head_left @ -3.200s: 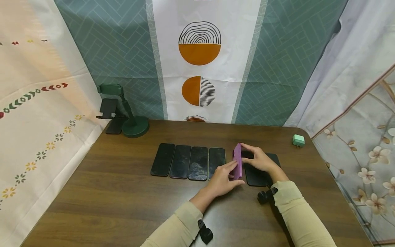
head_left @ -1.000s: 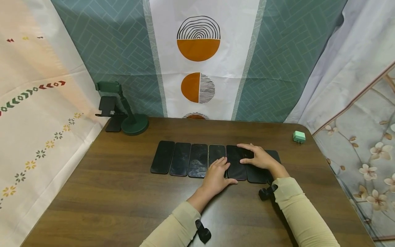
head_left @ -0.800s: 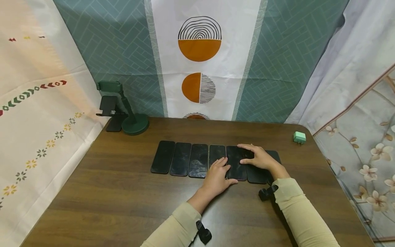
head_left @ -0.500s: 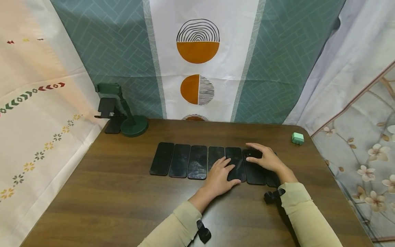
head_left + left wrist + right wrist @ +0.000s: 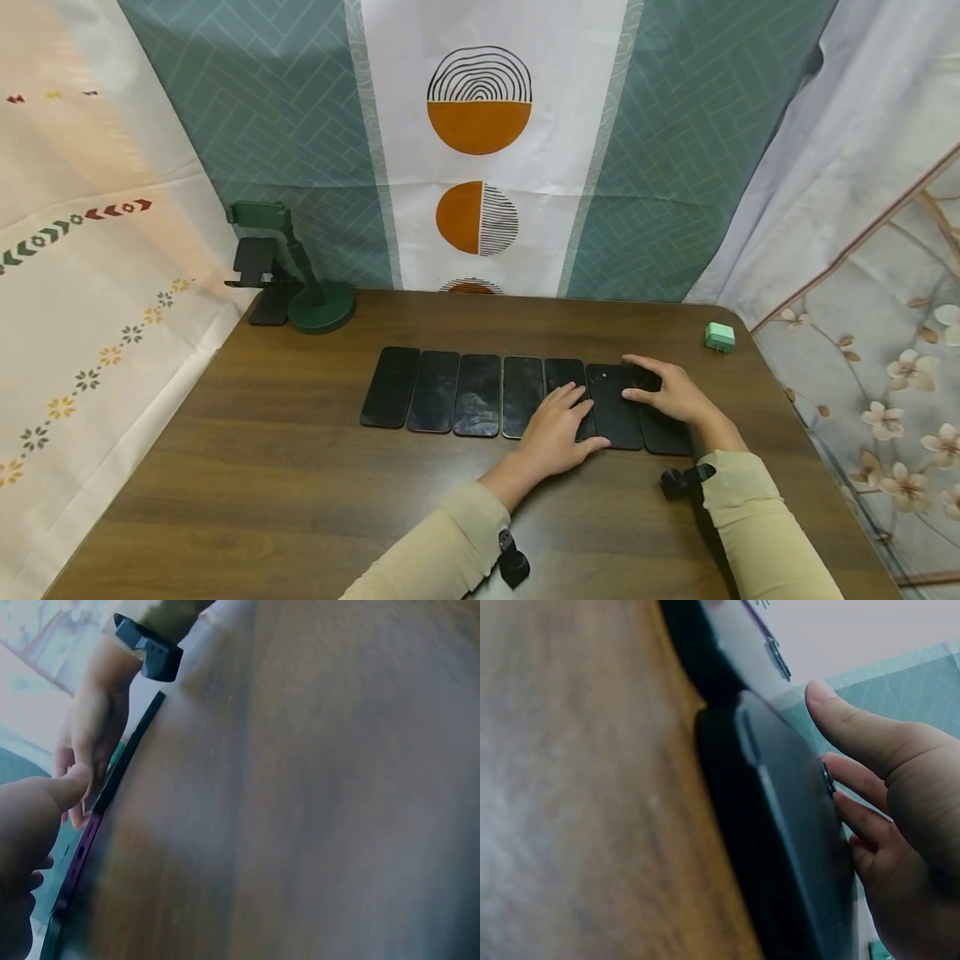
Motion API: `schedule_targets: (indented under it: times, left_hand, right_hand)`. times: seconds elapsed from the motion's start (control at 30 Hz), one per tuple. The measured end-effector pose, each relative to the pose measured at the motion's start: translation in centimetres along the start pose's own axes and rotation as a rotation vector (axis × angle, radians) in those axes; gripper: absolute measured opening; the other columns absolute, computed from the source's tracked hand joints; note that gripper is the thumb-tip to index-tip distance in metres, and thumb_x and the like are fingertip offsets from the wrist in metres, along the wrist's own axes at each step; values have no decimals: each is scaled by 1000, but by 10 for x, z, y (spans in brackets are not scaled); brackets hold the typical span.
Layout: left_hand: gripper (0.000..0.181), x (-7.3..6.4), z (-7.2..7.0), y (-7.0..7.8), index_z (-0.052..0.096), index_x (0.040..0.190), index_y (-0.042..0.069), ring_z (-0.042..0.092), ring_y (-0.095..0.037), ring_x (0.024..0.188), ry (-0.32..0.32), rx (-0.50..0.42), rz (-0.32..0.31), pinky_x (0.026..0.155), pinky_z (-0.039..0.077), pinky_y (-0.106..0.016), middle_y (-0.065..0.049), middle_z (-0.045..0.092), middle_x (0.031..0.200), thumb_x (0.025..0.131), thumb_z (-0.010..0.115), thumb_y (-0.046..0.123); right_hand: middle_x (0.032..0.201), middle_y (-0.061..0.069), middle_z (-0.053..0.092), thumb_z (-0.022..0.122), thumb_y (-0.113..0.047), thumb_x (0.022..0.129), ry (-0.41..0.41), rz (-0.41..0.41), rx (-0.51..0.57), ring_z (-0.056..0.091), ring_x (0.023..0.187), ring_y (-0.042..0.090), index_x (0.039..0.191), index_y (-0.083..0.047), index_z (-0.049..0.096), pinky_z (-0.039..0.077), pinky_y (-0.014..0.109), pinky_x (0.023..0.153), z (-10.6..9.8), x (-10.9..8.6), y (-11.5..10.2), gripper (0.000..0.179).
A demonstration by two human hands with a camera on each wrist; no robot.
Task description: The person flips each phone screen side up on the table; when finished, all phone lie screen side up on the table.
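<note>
A row of several smartphones lies flat on the brown table in the head view. My left hand (image 5: 553, 429) extends over the fifth phone (image 5: 564, 372), fingers spread; that phone's purple side (image 5: 79, 862) shows in the left wrist view. To its right is a phone with a black back and camera bump (image 5: 615, 412). Over the rightmost dark phone (image 5: 667, 435) hovers or rests my right hand (image 5: 675, 396), thumb and fingers parted. In the right wrist view its fingertips are close to the camera bump (image 5: 828, 778); I cannot tell whether they press on it.
Four-sided table surface (image 5: 285, 483) runs up to a patterned curtain. A green phone stand (image 5: 321, 304) is at the back left, and a mint charger plug (image 5: 720, 337) at the back right. White cloths hang on both sides.
The purple phone, earlier held on edge between both hands, now lies flat in the row. Both hands have since shifted right, the right one uncovering the sixth phone.
</note>
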State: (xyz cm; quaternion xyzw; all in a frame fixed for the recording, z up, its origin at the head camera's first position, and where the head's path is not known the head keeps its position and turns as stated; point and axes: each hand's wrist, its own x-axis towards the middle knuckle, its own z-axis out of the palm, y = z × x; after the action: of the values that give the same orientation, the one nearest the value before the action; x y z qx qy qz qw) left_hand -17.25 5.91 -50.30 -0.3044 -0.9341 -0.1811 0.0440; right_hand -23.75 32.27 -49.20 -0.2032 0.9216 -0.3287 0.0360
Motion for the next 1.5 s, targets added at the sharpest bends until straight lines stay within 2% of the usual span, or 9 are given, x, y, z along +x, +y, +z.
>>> schedule_targets:
  times: [0.3, 0.57, 0.83, 0.93, 1.03, 1.13, 1.23, 1.33, 1.5]
  left_hand:
    - [73, 10, 14, 17, 60, 143, 15, 34, -19, 148, -13, 86, 28, 122, 24, -35, -2, 46, 155, 92, 59, 67]
    - [75, 17, 27, 32, 62, 141, 16, 38, -19, 146, 9, 166, -3, 122, 25, -35, -2, 48, 153, 90, 57, 71]
    - [75, 18, 34, 37, 64, 138, 15, 41, -20, 144, 55, 148, -45, 121, 28, -35, -3, 50, 151, 88, 62, 70]
    - [73, 19, 34, 37, 64, 138, 14, 39, -21, 145, 48, 133, -39, 121, 28, -36, -5, 49, 152, 90, 61, 68]
    - [69, 19, 33, 39, 63, 139, 13, 37, -23, 146, 36, 128, -23, 121, 27, -38, -7, 47, 154, 93, 59, 65]
    - [66, 18, 33, 41, 62, 140, 14, 36, -25, 147, 32, 150, -2, 122, 26, -40, -9, 46, 154, 96, 56, 62]
    - [63, 17, 34, 42, 60, 142, 15, 37, -28, 147, 29, 177, 15, 122, 25, -41, -11, 46, 154, 98, 54, 59]
    - [62, 15, 35, 42, 58, 144, 15, 37, -30, 146, 26, 186, 27, 122, 24, -41, -13, 46, 154, 100, 52, 57]
    - [61, 15, 36, 42, 54, 148, 15, 37, -29, 146, 38, 159, 25, 123, 23, -40, -14, 45, 155, 101, 51, 54]
  right_hand:
    - [151, 26, 45, 82, -32, 87, -37, 32, -4, 27, 142, 58, 148, -7, 50, 21, 75, 110, 1, 4, -1, 74]
    - [149, 25, 49, 77, -30, 91, -26, 0, -23, 41, 138, 49, 147, -3, 51, 34, 69, 108, 6, 5, 0, 67]
    - [148, 30, 47, 74, -28, 94, -8, 3, 2, 27, 141, 60, 145, -4, 54, 19, 74, 112, 9, 6, 3, 60]
    - [144, 29, 51, 67, -22, 99, 20, -24, 37, 34, 139, 56, 144, 0, 54, 18, 72, 114, 10, 7, 3, 51]
    - [138, 29, 57, 58, -13, 104, 55, -40, 95, 44, 134, 50, 143, 6, 51, 24, 69, 113, 10, 8, 2, 44]
    - [134, 29, 59, 53, 1, 102, 77, -44, 137, 46, 132, 50, 141, 9, 51, 30, 68, 109, 10, 9, 1, 40]
    - [131, 29, 61, 52, 14, 94, 79, -54, 151, 47, 131, 49, 136, 8, 56, 33, 66, 107, 10, 10, 0, 42]
    - [130, 26, 62, 55, 17, 90, 81, -74, 150, 50, 129, 45, 131, 5, 61, 37, 60, 106, 10, 9, 0, 43]
    - [128, 24, 63, 63, 12, 92, 95, -120, 209, 55, 124, 25, 130, 3, 62, 40, 23, 106, 7, 8, 4, 39]
